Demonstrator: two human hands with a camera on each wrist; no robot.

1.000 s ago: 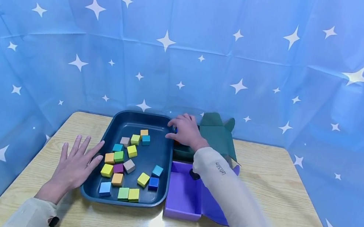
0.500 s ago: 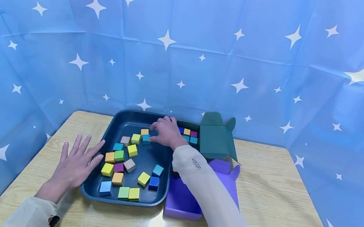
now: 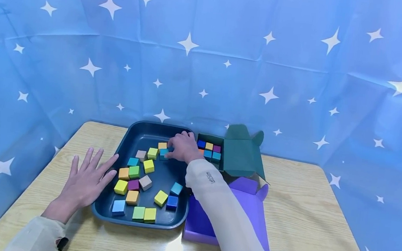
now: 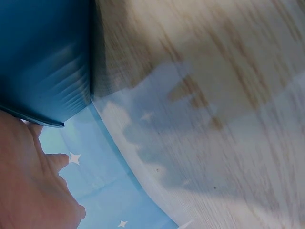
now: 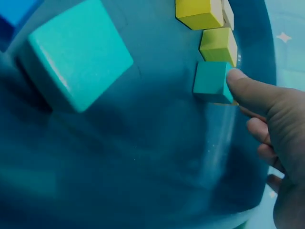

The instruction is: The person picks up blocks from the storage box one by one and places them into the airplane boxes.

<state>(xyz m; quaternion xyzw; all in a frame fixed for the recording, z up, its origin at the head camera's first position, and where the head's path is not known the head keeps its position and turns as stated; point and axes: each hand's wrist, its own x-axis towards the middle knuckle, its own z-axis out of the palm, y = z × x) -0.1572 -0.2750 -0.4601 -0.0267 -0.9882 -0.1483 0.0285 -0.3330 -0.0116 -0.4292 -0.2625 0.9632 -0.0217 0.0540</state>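
In the head view my right hand (image 3: 183, 148) is over the far right part of a dark blue tray (image 3: 137, 222). Its thumb and fingers pinch a teal cube (image 5: 211, 82) by its edge; the right wrist view shows the thumb tip on that cube, with the index fingertip partly hidden behind it. An orange cube (image 3: 162, 145) sits just behind the teal one, and a yellow-green cube (image 5: 218, 45) is beside it. My left hand (image 3: 85, 180) rests with spread fingers at the tray's left rim and holds nothing.
Several coloured cubes lie in the tray, including a dark blue cube (image 3: 172, 202). A green box (image 3: 211, 137) with cubes inside stands right of the tray, its lid (image 3: 243, 156) folded open. In front of it is an open purple box (image 3: 201, 223), partly covered by my right sleeve.
My right hand has moved left from over the green box to the teal cube in the tray, uncovering cubes in the box. My left hand stays put.
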